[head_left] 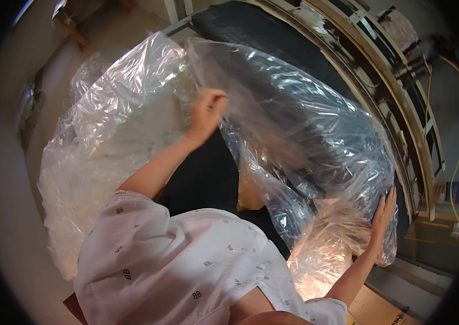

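A large clear plastic sheet spreads in shiny wrinkles in front of me, over a long dark surface. Its left part bunches and hangs down past my left arm. Near the middle, my left hand is closed, fingers curled in on a gathered part of the film; the exact grip is partly hidden, and the film beside it is smeared by motion. Far to the right, my right hand lies with its fingers stretched out against the plastic, close to the dark surface's right end.
Behind the dark surface runs a long curved wooden frame with rails. A yellow cord hangs at the right. A wooden-legged piece stands on the floor at the far left. Plastic gathers low beside my right forearm.
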The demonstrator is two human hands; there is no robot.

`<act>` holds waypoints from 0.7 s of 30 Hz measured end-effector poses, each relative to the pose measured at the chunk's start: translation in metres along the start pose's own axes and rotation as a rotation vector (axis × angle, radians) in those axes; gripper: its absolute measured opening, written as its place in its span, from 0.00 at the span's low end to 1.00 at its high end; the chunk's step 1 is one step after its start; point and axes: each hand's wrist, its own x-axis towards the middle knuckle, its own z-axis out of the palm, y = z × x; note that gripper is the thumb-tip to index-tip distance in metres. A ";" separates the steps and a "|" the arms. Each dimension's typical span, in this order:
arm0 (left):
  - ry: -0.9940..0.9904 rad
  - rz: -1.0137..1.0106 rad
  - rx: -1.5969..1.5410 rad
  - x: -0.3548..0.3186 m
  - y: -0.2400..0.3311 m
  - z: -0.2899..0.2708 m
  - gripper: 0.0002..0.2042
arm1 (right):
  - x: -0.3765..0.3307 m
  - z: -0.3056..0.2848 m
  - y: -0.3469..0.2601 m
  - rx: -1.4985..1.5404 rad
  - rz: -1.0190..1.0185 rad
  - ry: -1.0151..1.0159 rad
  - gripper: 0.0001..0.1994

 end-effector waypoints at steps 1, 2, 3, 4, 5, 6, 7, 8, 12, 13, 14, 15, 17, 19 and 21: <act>0.068 -0.106 0.025 0.006 -0.029 -0.015 0.08 | -0.001 0.001 0.004 0.010 0.038 -0.003 0.25; 0.146 -0.225 0.040 0.009 -0.066 -0.029 0.12 | 0.003 0.001 0.001 0.006 0.065 -0.009 0.25; 0.162 -0.237 0.035 0.013 -0.097 -0.039 0.12 | 0.006 0.002 0.003 -0.015 0.075 -0.014 0.25; 0.164 -0.251 0.121 0.017 -0.126 -0.046 0.18 | 0.008 0.002 0.005 -0.025 0.059 -0.012 0.25; 0.163 -0.264 0.206 0.024 -0.147 -0.049 0.24 | 0.011 0.004 0.007 -0.014 0.110 -0.029 0.26; 0.170 -0.271 0.193 0.034 -0.159 -0.047 0.24 | 0.012 0.005 0.011 -0.008 0.169 -0.042 0.26; 0.110 -0.284 0.230 0.043 -0.167 -0.042 0.28 | 0.012 0.006 0.019 -0.017 0.160 -0.019 0.24; 0.047 -0.296 0.264 0.052 -0.176 -0.037 0.33 | 0.013 0.002 0.029 -0.033 0.163 -0.015 0.24; -0.043 -0.489 0.191 0.054 -0.220 -0.033 0.30 | 0.039 -0.023 -0.106 -0.068 -0.049 0.207 0.14; -0.223 -0.574 0.182 0.051 -0.224 -0.036 0.26 | 0.042 -0.028 -0.147 0.087 -0.097 0.238 0.12; -0.409 -0.653 0.177 0.051 -0.227 -0.038 0.23 | 0.041 -0.023 -0.183 0.246 -0.138 0.269 0.10; -0.425 -0.652 0.176 0.048 -0.222 -0.037 0.23 | 0.034 -0.015 -0.219 0.369 -0.216 0.182 0.08; -0.284 -0.602 0.086 0.033 -0.200 -0.041 0.16 | 0.018 0.006 -0.287 0.561 -0.316 -0.066 0.06; -0.109 -0.361 0.127 0.012 -0.212 -0.048 0.14 | 0.006 0.044 -0.324 0.649 -0.394 -0.335 0.12; 0.049 -0.116 0.164 -0.005 -0.212 -0.066 0.12 | -0.007 0.076 -0.351 0.551 -0.403 -0.451 0.19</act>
